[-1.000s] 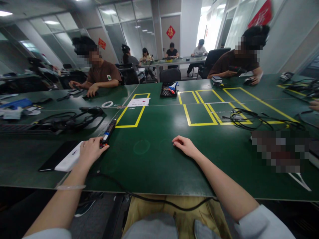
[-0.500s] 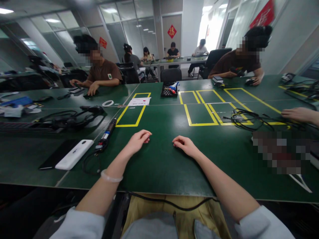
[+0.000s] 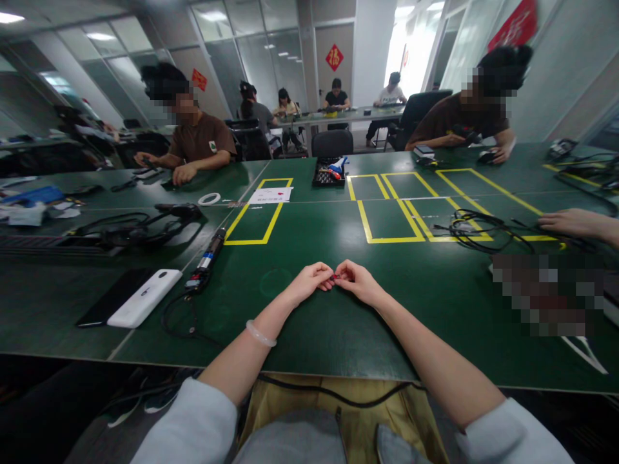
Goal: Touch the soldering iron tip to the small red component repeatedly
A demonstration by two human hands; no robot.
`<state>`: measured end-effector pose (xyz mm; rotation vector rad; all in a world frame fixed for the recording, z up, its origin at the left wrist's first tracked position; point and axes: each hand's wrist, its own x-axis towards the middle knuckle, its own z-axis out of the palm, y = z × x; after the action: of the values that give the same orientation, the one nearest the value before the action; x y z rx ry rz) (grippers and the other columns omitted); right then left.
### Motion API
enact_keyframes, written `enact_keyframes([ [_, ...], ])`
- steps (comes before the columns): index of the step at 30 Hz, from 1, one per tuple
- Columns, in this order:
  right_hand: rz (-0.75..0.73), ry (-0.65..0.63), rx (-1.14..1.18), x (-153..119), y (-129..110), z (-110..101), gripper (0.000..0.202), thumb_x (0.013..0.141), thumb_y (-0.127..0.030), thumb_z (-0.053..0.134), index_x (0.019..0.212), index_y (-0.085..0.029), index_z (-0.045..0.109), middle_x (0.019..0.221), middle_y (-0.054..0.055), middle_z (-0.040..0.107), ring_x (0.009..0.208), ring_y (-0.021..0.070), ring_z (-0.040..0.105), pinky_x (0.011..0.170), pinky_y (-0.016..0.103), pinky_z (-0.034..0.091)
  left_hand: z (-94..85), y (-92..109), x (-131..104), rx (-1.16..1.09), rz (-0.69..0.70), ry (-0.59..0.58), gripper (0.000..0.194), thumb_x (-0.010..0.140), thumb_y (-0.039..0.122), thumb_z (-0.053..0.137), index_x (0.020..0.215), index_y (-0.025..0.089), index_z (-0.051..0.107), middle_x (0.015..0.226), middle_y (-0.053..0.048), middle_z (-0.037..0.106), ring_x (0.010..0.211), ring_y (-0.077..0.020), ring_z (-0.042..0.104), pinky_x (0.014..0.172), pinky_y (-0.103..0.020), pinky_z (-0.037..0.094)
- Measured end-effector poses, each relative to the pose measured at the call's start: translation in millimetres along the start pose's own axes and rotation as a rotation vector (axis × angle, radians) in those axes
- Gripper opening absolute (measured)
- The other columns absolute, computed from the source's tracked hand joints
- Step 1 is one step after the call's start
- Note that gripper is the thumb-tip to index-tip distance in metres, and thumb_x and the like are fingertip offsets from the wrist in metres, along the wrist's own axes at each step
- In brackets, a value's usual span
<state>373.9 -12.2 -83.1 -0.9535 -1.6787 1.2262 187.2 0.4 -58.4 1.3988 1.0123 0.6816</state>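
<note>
My left hand (image 3: 314,281) and my right hand (image 3: 356,281) meet over the green table (image 3: 309,348), fingertips against fingertips. Both are closed in a pinch. A tiny reddish thing (image 3: 334,277) shows where the fingers come together; its kind is too small to make out. A pale bracelet (image 3: 261,334) circles my left wrist. To the left of my hands lies a thin dark tool-like cylinder with a blue and white band (image 3: 206,259), a black cable running from its near end.
Further left are a white power bank-like slab (image 3: 145,298) and a black flat device (image 3: 115,298). Yellow tape outlines (image 3: 394,241) mark the table. Beyond sits a black tray (image 3: 329,182) of small items. Coiled black cables (image 3: 476,229) and another person's hand (image 3: 563,220) are at right.
My left hand has moved right until its fingertips meet those of my right hand. My right hand has stayed nearly in place.
</note>
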Motion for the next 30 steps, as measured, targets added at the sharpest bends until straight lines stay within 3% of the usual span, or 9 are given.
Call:
enact_keyframes([
  [6, -0.054, 0.023, -0.158, -0.5, -1.2, -1.9, 0.018, 0.079, -0.03, 0.064, 0.089, -0.018, 0.055, 0.076, -0.001, 0.056, 0.064, 0.0112, 0.051, 0.061, 0.025, 0.042, 1.2, -3.4, -1.5, 0.033, 0.103, -0.002, 0.03, 0.073, 0.037, 0.07, 0.087, 0.014, 0.055, 0.078, 0.0, 0.059, 0.068, -0.0088, 0.057, 0.067, -0.025, 0.047],
  [15, -0.069, 0.049, -0.174, -0.6, 1.1, -4.3, 0.021, 0.076, -0.024, 0.065, 0.094, -0.017, 0.057, 0.082, 0.001, 0.061, 0.072, 0.013, 0.056, 0.068, 0.027, 0.046, 4.9, -6.3, -1.1, 0.12, 0.21, 0.078, 0.026, 0.071, 0.022, 0.068, 0.091, 0.015, 0.053, 0.088, -0.003, 0.061, 0.077, -0.0108, 0.059, 0.069, -0.024, 0.047],
  [19, -0.059, 0.02, -0.19, -0.6, 1.3, -6.4, 0.015, 0.077, -0.024, 0.063, 0.089, -0.017, 0.058, 0.078, 0.0, 0.061, 0.07, 0.013, 0.056, 0.068, 0.027, 0.045, -10.0, 0.1, -5.8, 0.235, 0.17, 0.026, 0.034, 0.072, 0.029, 0.069, 0.101, 0.015, 0.056, 0.093, -0.005, 0.064, 0.081, -0.0129, 0.061, 0.077, -0.029, 0.049],
  [21, -0.046, 0.018, -0.193, -0.5, 0.7, -7.5, 0.013, 0.077, -0.024, 0.064, 0.086, -0.017, 0.058, 0.075, 0.0, 0.061, 0.069, 0.013, 0.056, 0.067, 0.026, 0.045, -31.8, 6.1, -14.3, 0.356, 0.148, 0.04, 0.037, 0.075, 0.036, 0.067, 0.105, 0.016, 0.058, 0.1, -0.007, 0.065, 0.086, -0.0149, 0.062, 0.082, -0.031, 0.049],
  [23, -0.038, 0.013, -0.183, -0.6, -0.3, -8.0, 0.011, 0.078, -0.024, 0.064, 0.084, -0.017, 0.058, 0.075, 0.0, 0.061, 0.068, 0.0129, 0.055, 0.067, 0.026, 0.044, -64.2, 11.3, -28.1, 0.515, 0.133, 0.141, 0.04, 0.078, 0.042, 0.062, 0.109, 0.017, 0.059, 0.107, -0.008, 0.064, 0.092, -0.0171, 0.062, 0.085, -0.033, 0.049],
  [26, -0.038, 0.015, -0.182, -1.0, -1.8, -7.6, 0.011, 0.078, -0.024, 0.063, 0.083, -0.017, 0.058, 0.076, 0.001, 0.061, 0.068, 0.0131, 0.054, 0.066, 0.026, 0.044, -126.8, 11.9, -58.0, 0.866, 0.084, 0.409, 0.045, 0.08, 0.046, 0.057, 0.115, 0.018, 0.057, 0.117, -0.01, 0.06, 0.105, -0.0229, 0.058, 0.091, -0.037, 0.046],
  [30, -0.036, 0.024, -0.178, -1.1, -2.2, -6.7, 0.011, 0.078, -0.025, 0.064, 0.083, -0.018, 0.058, 0.075, 0.0, 0.06, 0.067, 0.013, 0.054, 0.065, 0.026, 0.044, -213.3, -1.9, -104.1, 1.289, -0.205, 0.685, 0.061, 0.076, 0.046, 0.059, 0.129, 0.017, 0.05, 0.135, -0.016, 0.048, 0.122, -0.0366, 0.047, 0.099, -0.049, 0.039],
])
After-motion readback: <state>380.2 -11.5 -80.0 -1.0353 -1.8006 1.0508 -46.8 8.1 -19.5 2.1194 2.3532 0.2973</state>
